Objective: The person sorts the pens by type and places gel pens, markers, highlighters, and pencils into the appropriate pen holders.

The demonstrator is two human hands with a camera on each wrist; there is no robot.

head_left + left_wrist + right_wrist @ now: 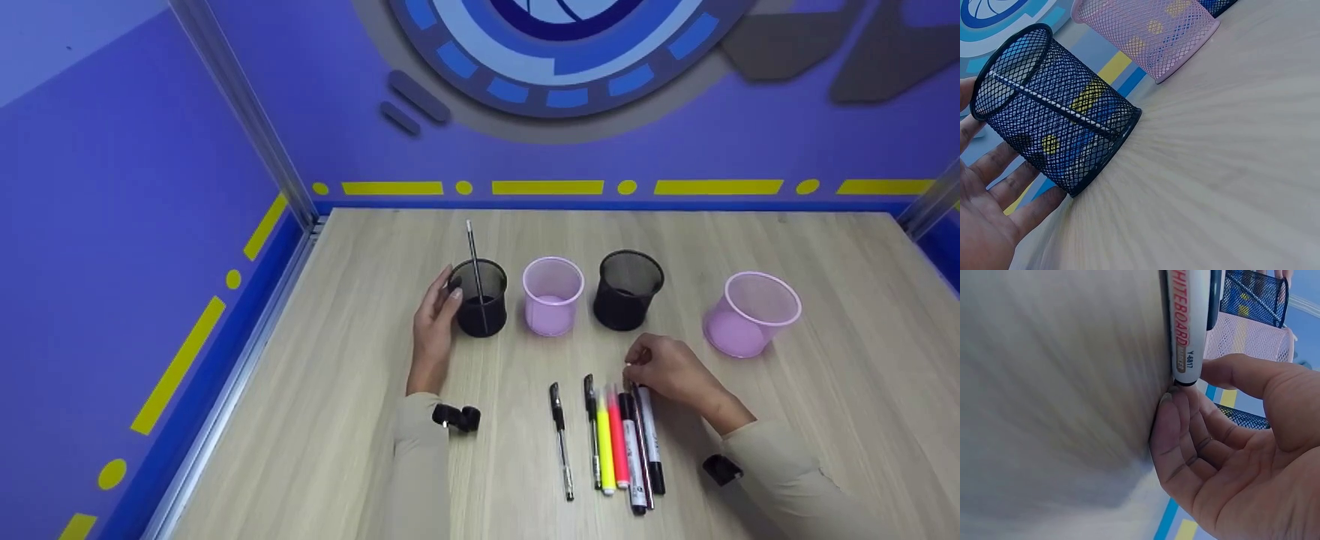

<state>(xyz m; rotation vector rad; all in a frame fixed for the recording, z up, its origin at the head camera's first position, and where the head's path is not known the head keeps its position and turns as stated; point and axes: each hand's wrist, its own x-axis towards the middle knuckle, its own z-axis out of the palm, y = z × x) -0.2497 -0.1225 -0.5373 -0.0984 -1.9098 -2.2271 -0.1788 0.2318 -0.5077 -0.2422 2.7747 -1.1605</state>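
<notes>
My left hand [433,324] holds the left side of a black mesh pen cup [481,319], its thumb near the rim. One dark pencil [474,259] with a pale tip leans inside that cup. In the left wrist view, the fingers [994,163] lie along the mesh. My right hand [670,373] is at the far ends of a row of pens, where thumb and fingertips pinch the end of a thin dark pencil [642,442]. A whiteboard marker [1189,343] beside it hides that grip in the right wrist view.
Right of the held cup stand a pink mesh cup [553,304], another black cup [626,300] and a second pink cup [750,322]. Beside the dark pencil lie a yellow highlighter [606,450], a pink highlighter [618,442], markers and black gel pens, one gel pen [561,442] apart.
</notes>
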